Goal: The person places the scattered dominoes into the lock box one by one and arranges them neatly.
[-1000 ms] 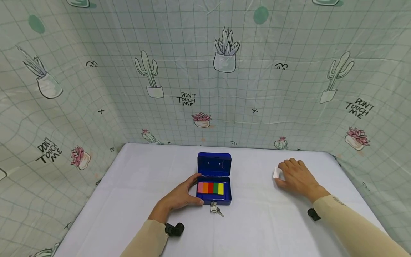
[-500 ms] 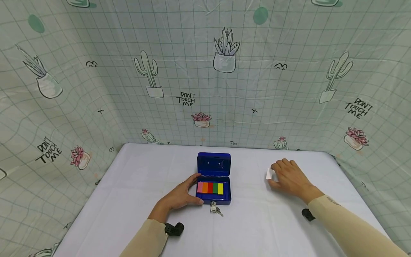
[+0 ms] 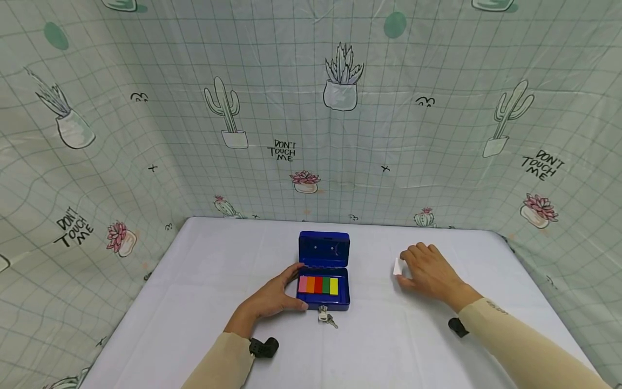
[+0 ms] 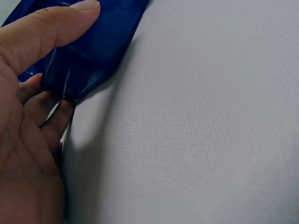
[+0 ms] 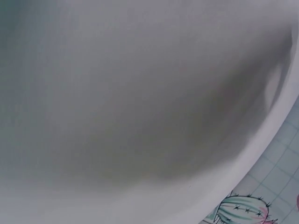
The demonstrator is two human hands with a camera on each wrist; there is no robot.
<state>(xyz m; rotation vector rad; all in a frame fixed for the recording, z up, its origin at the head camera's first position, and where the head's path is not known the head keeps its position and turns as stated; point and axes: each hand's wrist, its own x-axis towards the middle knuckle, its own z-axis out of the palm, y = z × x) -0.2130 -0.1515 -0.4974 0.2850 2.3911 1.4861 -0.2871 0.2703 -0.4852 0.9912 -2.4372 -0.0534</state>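
A blue metal box (image 3: 344, 294) stands on the table with its lid (image 3: 324, 249) raised. Inside lies a row of coloured strips (image 3: 318, 284): pink, orange, red, green and yellow. My left hand (image 3: 272, 299) holds the box by its left end, thumb at the front corner and fingers toward the back; the left wrist view shows the thumb (image 4: 60, 25) along the blue wall. To the right of the box, my right hand (image 3: 430, 274) pinches a small white piece (image 3: 397, 267) between thumb and fingers. The right wrist view does not show the hand or the piece.
A lock (image 3: 323, 313) with keys (image 3: 332, 321) hangs or lies at the box's front; which, I cannot tell. The table (image 3: 379, 346) has a white cover. A cactus-printed cloth (image 3: 262, 178) rises behind it and at both sides.
My right hand has moved left toward the box, carrying the white piece with it. The left hand and the box have stayed in place.
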